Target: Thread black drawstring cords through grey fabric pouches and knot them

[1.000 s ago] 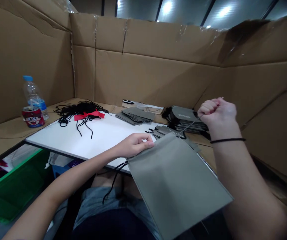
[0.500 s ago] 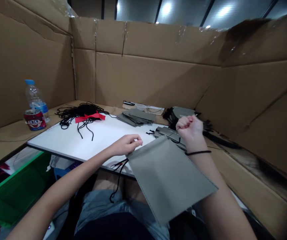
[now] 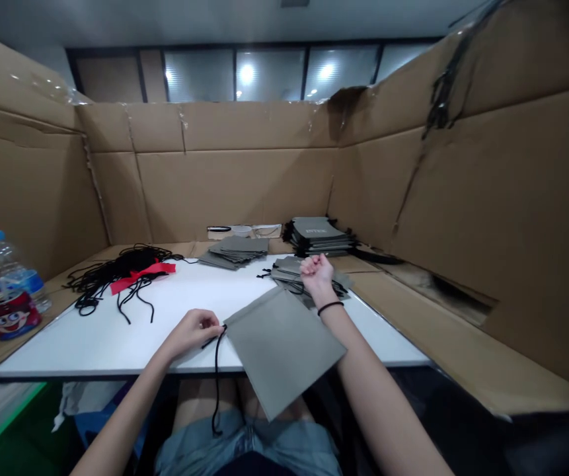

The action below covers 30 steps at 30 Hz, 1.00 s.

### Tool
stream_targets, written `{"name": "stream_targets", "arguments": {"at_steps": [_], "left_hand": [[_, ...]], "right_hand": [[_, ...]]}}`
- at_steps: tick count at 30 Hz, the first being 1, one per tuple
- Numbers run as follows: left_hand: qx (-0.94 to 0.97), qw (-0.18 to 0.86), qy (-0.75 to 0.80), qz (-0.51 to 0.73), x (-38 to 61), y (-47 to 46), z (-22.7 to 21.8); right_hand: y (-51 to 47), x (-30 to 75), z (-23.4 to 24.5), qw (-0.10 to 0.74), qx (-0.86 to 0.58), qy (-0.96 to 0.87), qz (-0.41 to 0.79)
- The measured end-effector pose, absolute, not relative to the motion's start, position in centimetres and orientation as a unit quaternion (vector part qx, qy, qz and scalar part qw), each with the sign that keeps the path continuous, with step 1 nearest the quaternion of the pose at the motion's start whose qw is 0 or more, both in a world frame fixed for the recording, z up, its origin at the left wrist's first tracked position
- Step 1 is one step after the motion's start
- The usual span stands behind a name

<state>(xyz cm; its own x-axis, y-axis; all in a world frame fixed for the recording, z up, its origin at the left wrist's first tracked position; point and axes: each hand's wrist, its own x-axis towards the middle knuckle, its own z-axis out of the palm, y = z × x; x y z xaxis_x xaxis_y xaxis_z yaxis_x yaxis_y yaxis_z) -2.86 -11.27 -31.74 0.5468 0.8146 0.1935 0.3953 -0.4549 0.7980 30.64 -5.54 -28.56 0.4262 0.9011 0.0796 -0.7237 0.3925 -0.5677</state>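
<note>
A flat grey drawstring pouch (image 3: 284, 350) hangs tilted over the table's front edge, between my two hands. My left hand (image 3: 197, 329) is closed, thumb and fingers pinching the black cord (image 3: 217, 377) at the pouch's left corner; the cord's loose end dangles toward my lap. Beyond the pouch's top edge, my right hand (image 3: 318, 274) is raised in a closed fist, and whatever its fingers hold is hidden. Behind that fist lies a loose heap of grey pouches with black cords (image 3: 287, 268).
Black cords (image 3: 135, 261) with a red strip (image 3: 143, 276) lie left on the white board (image 3: 175, 291). Flat grey pieces (image 3: 237, 251) and stacked pouches (image 3: 318, 235) sit at the back. A bottle (image 3: 16, 271) and a red can (image 3: 10, 316) stand left. Cardboard walls (image 3: 234, 185) surround the table.
The view has tilted up and turned right. My left hand has moved from beside the pouch's corner to pinching the cord there. My right fist stays raised beyond the pouch.
</note>
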Motion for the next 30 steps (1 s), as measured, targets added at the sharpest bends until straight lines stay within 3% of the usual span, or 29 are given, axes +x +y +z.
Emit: {"name": "stream_targets", "arguments": {"at_steps": [11, 16, 24, 30], "left_hand": [[0.611, 0.484, 0.402, 0.48, -3.5, -11.1, -31.8], [0.51, 0.567, 0.335, 0.554, -3.9, -11.1, -31.1], [0.458, 0.654, 0.272, 0.537, -4.3, -11.1, -31.0], [0.499, 0.614, 0.298, 0.534, -4.1, -11.0, -31.5]], "right_hand": [[-5.7, 30.6, -28.5, 0.767, -0.295, -0.271, 0.501], [-5.5, 30.8, -28.8, 0.784, -0.312, -0.237, 0.481], [-5.3, 31.1, -29.1, 0.798, -0.312, -0.197, 0.477], [-4.7, 31.5, -29.7, 0.803, -0.3, -0.193, 0.477]]}}
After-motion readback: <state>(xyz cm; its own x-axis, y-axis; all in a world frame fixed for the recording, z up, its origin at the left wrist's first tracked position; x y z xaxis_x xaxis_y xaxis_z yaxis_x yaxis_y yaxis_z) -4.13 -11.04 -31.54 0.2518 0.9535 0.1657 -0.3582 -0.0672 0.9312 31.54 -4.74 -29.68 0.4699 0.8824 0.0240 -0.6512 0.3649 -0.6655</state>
